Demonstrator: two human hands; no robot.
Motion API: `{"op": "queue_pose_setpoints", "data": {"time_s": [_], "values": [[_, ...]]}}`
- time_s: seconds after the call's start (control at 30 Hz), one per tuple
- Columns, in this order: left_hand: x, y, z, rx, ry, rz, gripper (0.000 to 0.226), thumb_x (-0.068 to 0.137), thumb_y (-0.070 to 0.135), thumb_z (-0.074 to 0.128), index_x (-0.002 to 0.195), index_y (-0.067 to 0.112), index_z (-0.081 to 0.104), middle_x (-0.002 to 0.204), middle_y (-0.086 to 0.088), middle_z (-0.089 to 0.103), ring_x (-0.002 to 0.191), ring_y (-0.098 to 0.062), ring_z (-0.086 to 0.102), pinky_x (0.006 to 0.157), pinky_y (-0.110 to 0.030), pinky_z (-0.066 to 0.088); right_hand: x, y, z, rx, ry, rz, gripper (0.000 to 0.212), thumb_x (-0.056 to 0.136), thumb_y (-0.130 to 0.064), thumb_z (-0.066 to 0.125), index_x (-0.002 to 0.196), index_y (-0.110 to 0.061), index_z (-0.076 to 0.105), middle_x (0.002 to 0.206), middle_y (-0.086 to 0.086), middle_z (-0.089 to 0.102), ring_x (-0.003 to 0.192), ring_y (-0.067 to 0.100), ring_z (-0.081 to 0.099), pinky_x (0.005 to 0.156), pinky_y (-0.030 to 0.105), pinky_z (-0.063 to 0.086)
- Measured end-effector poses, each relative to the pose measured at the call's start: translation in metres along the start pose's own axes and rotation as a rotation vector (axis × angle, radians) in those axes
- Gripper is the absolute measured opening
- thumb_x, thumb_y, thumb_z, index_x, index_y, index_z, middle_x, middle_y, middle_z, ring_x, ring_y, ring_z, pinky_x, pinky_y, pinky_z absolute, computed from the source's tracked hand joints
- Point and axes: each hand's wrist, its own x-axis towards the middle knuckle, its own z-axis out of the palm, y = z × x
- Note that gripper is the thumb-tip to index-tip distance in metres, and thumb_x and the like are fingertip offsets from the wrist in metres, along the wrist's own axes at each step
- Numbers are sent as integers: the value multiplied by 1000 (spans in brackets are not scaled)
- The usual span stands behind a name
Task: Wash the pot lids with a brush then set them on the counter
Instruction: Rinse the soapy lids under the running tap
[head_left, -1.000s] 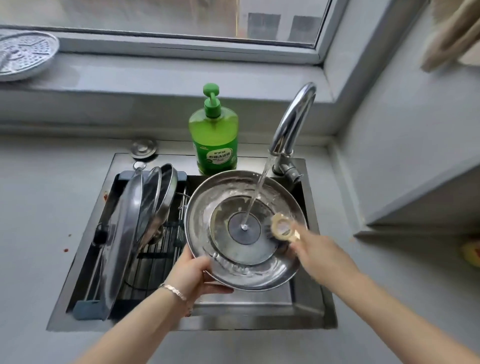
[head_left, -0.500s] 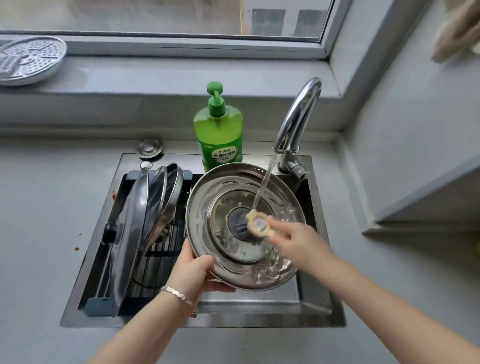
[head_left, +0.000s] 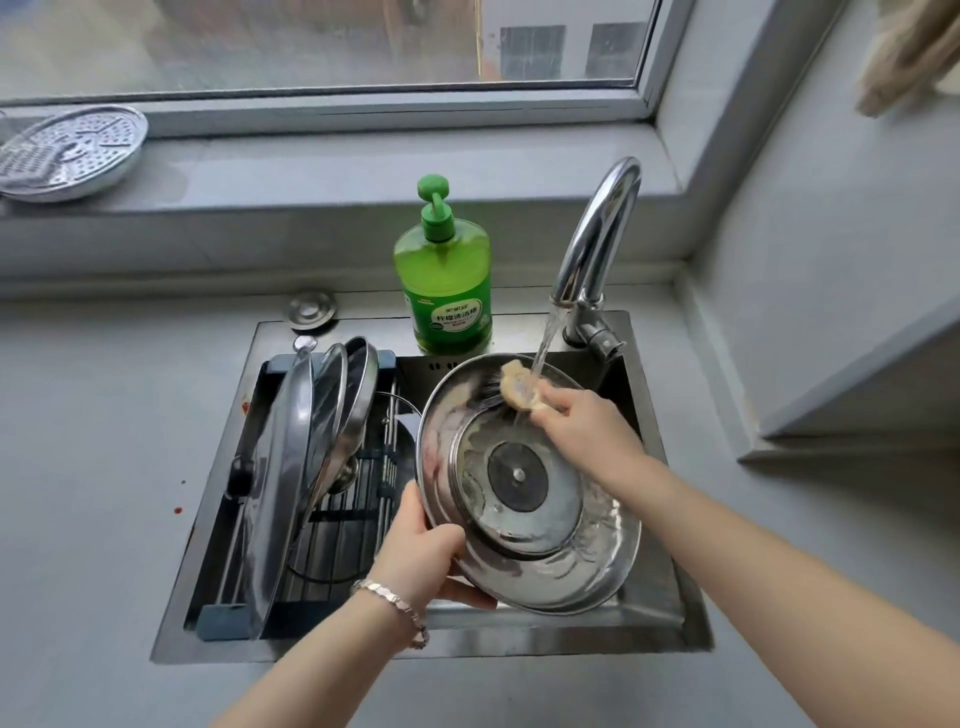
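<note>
Pot lid: polished stainless steel, mirror-glossy, wet, smeared with suds; centre disc dark, matt. Brush: pale wood-like head, dark bristles. Faucet: bright chrome. Soap bottle: translucent green plastic, glossy. Sink: brushed steel, duller. Counter: smooth matt grey. Racked lids: shiny metal. Bracelet: metal links.

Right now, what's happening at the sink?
A person is scrubbing a steel pot lid over the sink. The left hand holds the lid tilted by its lower-left rim. The right hand grips a brush against the lid's upper edge, under water running from the faucet. A soapy film shows on the lid. Other lids stand on edge in the rack to the left, not yet on the counter.
</note>
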Motion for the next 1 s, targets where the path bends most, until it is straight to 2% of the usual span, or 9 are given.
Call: {"op": "queue_pose_setpoints", "data": {"time_s": [0.13, 0.37, 0.43, 0.53, 0.6, 0.7, 0.8, 0.9, 1.0], "values": [[-3, 3, -7, -22, 30, -5, 39, 81, -15, 40, 105, 16, 47, 91, -23, 62, 55, -33, 65, 48, -48, 55, -3, 32, -8, -89, -7, 149, 45, 91, -32, 43, 136, -34, 44, 126, 3, 59, 109, 26, 54, 76, 32, 43], [7, 2, -4, -11, 119, -23, 34, 81, -16, 39, 102, 10, 45, 91, -26, 63, 55, -36, 66, 43, -42, 54, -73, 63, -9, -251, -272, 191, 36, 91, -33, 47, 127, -36, 54, 97, -3, 64, 80, 16, 59, 71, 27, 49], [13, -1, 0, -29, 131, -69, 32, 81, -15, 38, 102, 8, 43, 86, -27, 63, 51, -36, 65, 43, -42, 53, -86, 71, -15, -145, -320, 172, 38, 89, -34, 51, 126, -41, 54, 83, -13, 62, 69, 9, 55, 62, 24, 43], [19, -2, 4, -170, 111, -196, 21, 80, -13, 36, 96, -3, 47, 66, -24, 63, 45, -33, 63, 42, -42, 53, -90, 89, -24, 120, -98, 238, 40, 80, -44, 65, 116, -27, 59, 96, -6, 62, 87, 14, 57, 70, 25, 42], [19, -4, 7, -211, 71, -271, 20, 80, -10, 32, 80, -9, 52, 53, -19, 61, 42, -29, 62, 40, -40, 54, -93, 89, -29, 426, -42, 383, 48, 72, -53, 70, 98, -15, 57, 90, 5, 63, 60, 15, 56, 53, 26, 44], [20, -10, 11, -165, 7, -353, 25, 80, -6, 31, 76, -8, 55, 59, -17, 63, 47, -28, 63, 43, -35, 55, -89, 89, -28, 863, -161, 571, 29, 85, -36, 62, 86, -9, 51, 62, 6, 52, 30, 4, 21, 28, 13, 16], [26, -14, 14, -163, -38, -434, 27, 83, -1, 29, 94, -10, 52, 70, -21, 66, 58, -35, 66, 48, -36, 56, -84, 84, -28, 814, -178, 605, 14, 85, -6, 54, 79, -6, 42, 48, 3, 37, 28, 4, 20, 29, 12, 13], [39, -28, 17, 259, 102, -295, 44, 92, 9, 39, 135, 3, 28, 91, -21, 64, 78, -35, 65, 69, -42, 55, -78, 70, -34, 666, -152, 642, 14, 82, 4, 42, 74, -7, 37, 37, 1, 34, 26, 5, 20, 30, 11, 14], [30, -32, 26, 894, 3, 182, 52, 88, 52, 49, 126, 17, 43, 118, -3, 49, 102, -14, 53, 94, -30, 44, -67, 53, -44, 464, -167, 591, 20, 83, 2, 41, 68, -9, 34, 27, 2, 37, 22, 7, 24, 31, 12, 13]]}}
